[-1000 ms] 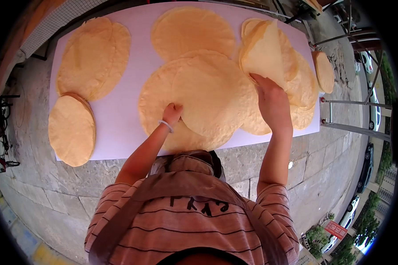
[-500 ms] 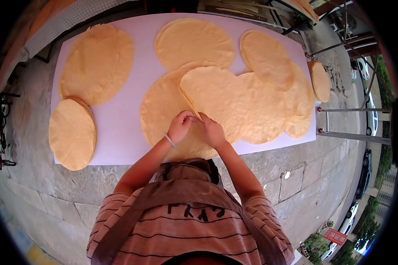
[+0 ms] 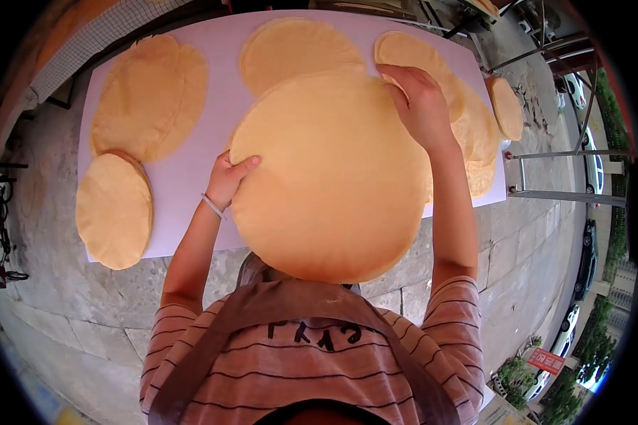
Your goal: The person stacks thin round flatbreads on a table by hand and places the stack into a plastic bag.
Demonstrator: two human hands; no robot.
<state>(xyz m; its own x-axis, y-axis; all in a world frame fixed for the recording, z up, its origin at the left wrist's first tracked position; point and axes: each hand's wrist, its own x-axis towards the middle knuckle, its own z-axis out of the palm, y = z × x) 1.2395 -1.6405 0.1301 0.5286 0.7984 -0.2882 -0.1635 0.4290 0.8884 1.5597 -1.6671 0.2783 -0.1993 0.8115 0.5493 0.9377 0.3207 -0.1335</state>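
A pale-lilac flat tabletop (image 3: 181,202) carries thin, yellowish round sheets (image 3: 115,211). Across the tabletop's near edge, one large, pale-yellow, thin disc (image 3: 333,177) spans between the left hand (image 3: 228,178), pinching its left rim, and the right hand (image 3: 424,106), pinching its far-right rim.

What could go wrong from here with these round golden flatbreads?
The left hand and right hand grip the large round golden flatbread only near its edges, so it might tear there. Its near edge appears close to the brown fabric apron and could brush it. The tan rounded flatbread stack overhanging the left edge of the pale-lilac rectangular tabletop may slip off.
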